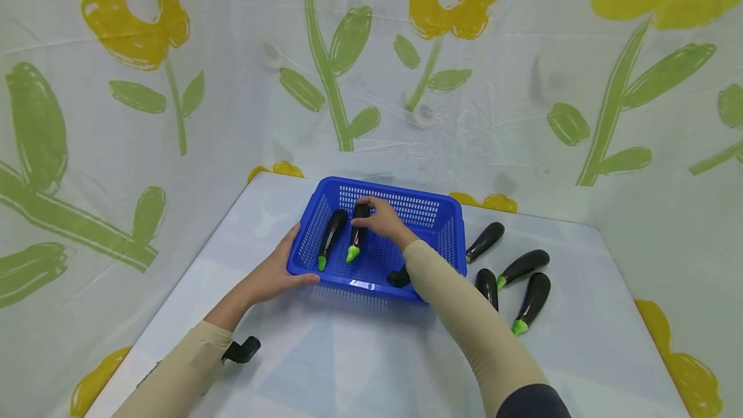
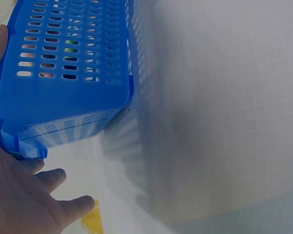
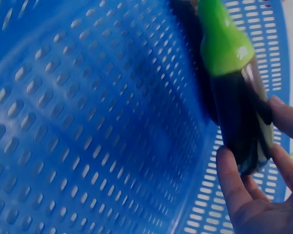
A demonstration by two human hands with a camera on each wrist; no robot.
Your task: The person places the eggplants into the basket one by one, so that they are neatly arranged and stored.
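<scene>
My right hand [image 1: 386, 219] holds a dark eggplant [image 1: 359, 232] with a green cap between thumb and fingers, over the left part of a blue perforated basket [image 1: 450, 209]. In the right wrist view, the right hand [image 3: 261, 195] grips the end of the eggplant [image 3: 237, 107] away from its green cap. Another eggplant [image 1: 333, 235] lies beside it, along the basket's left side. My left hand [image 1: 277, 271] rests against the basket's front left corner, thumb along the front. In the left wrist view, the left hand [image 2: 27, 195] has its fingers extended and spread beside the basket [image 2: 68, 100].
Right of the basket, several eggplants lie on the pale table [image 1: 592, 340], among them one near the basket [image 1: 486, 240] and one farther right [image 1: 533, 300]. Flower-printed sheeting [image 1: 493, 108] stands behind and at both sides. A dark wrist-worn device [image 1: 241, 349] shows by the left sleeve.
</scene>
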